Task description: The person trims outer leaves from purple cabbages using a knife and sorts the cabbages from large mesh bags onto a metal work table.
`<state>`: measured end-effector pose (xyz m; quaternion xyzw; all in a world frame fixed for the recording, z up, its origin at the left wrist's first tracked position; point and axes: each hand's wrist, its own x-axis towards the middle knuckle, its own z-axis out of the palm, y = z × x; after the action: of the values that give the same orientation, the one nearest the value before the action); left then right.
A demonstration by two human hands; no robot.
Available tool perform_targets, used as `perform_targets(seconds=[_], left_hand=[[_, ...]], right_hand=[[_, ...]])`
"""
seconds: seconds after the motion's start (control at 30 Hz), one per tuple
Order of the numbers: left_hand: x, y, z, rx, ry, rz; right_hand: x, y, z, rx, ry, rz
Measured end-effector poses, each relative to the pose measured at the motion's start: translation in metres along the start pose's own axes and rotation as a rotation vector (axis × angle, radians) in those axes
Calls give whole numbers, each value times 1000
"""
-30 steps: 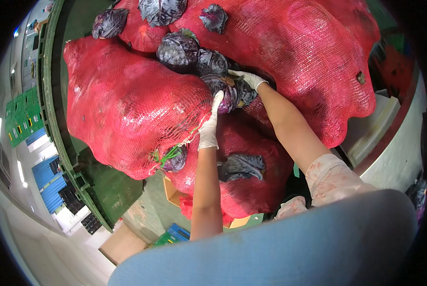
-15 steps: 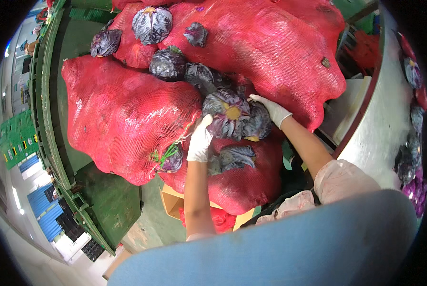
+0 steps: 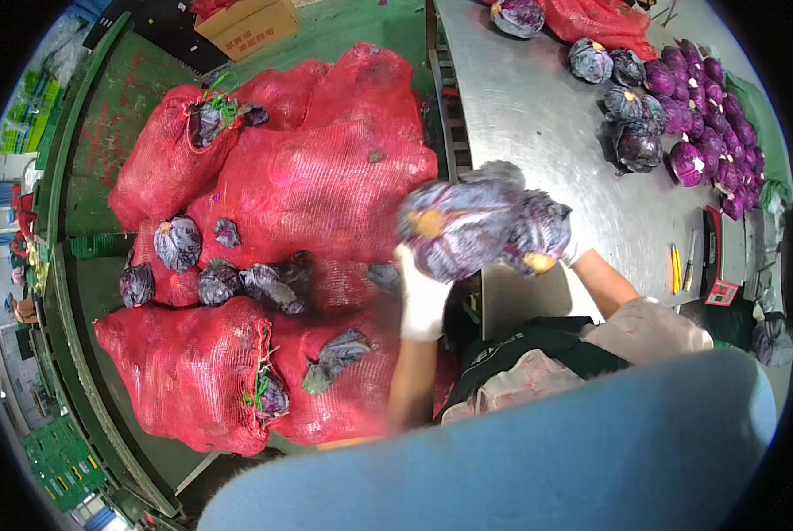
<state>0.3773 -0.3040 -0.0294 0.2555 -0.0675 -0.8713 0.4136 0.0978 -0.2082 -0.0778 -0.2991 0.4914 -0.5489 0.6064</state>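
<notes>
My left hand (image 3: 423, 296), in a white glove, holds a big red cabbage (image 3: 454, 226) from below. Against that one sits a second red cabbage (image 3: 538, 234), gripped by my right hand (image 3: 573, 254), which is mostly hidden behind it. Both heads are lifted in the air at the near edge of a steel table (image 3: 538, 115). Below and to the left lie several red mesh sacks (image 3: 325, 186) full of cabbages, with loose dark cabbages (image 3: 177, 243) and torn leaves on top of them.
A row of trimmed red cabbages (image 3: 671, 106) lies on the table's right side, with a small scale (image 3: 724, 257) and pens (image 3: 677, 268) near it. A green pallet frame (image 3: 69, 292) borders the sacks. A cardboard box (image 3: 250, 25) stands on the green floor beyond.
Both hands lifted the two cabbages off the sacks and swung them right to the table edge. My view turned right, bringing the steel table and its cabbages into sight.
</notes>
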Motion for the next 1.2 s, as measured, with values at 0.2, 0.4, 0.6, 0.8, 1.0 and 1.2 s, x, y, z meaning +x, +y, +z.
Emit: perform_targets(seconds=[0.2,0.4,0.6,0.8,1.0,1.2], left_hand=[[49,-102,120,-263,-161,-569],[100,-130,76,700,-286,-159],[51,81,-67,-16,312,594],[32,201,-283,-790,1003,762],[59,254,-376,-714,960,835],[74,285,-419,-616,853,756]], right_hand=[[-38,-111,-125,-63,618,-108],[-20,-117,-97,-2094,1072,-146],[89,-105,22,-1479,524,-778],[231,-23,314,-1238,-424,-829],[347,95,588,-1208,-1082,-969],[377,220,702,-1421,-1213,-783]])
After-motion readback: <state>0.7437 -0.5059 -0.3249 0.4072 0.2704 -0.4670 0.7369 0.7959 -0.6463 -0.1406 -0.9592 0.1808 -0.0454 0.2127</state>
